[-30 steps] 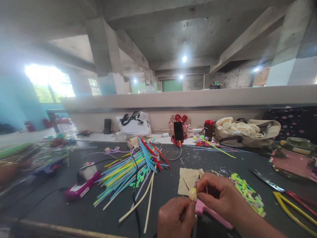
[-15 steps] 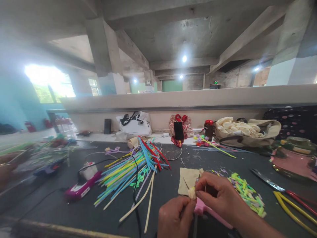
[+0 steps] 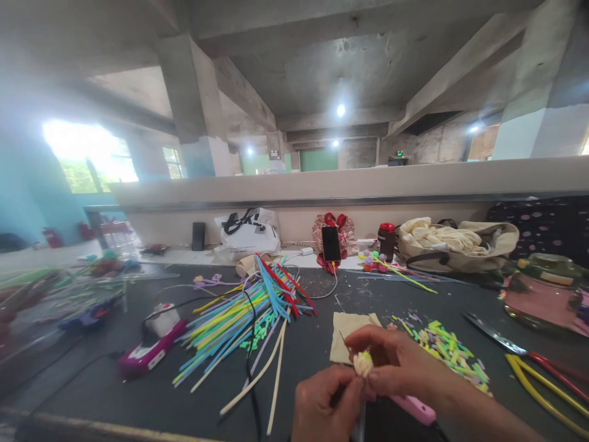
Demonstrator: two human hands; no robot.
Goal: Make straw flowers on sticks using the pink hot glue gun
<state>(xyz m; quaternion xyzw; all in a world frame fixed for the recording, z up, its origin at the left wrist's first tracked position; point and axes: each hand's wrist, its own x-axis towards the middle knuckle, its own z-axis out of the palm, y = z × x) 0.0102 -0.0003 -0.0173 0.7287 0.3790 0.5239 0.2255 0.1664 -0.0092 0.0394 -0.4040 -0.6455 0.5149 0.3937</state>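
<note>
A small cream fuzzy flower with a touch of yellow-green at its top sits between my two hands. My left hand pinches it low down, thumb against the fingers. The fingers of my right hand curl round its far side, and the thumb rests at its right edge. Just under my hands lies a pink-handled tool with a dark cord, its front part hidden. Behind the flower is a cream cloth square, partly covered by my right hand. What the left fingertips grip below the flower is hidden.
Coloured chenille stems lie in a bundle left of my hands, crossed by a black cable. Short cut pieces are heaped to the right, near a red-handled cutting tool and yellow handles. A purple power strip lies left.
My right hand has shifted left, its fingers now reaching over and behind the flower. The flower has turned upright and shows more plainly. My left hand has barely moved.
</note>
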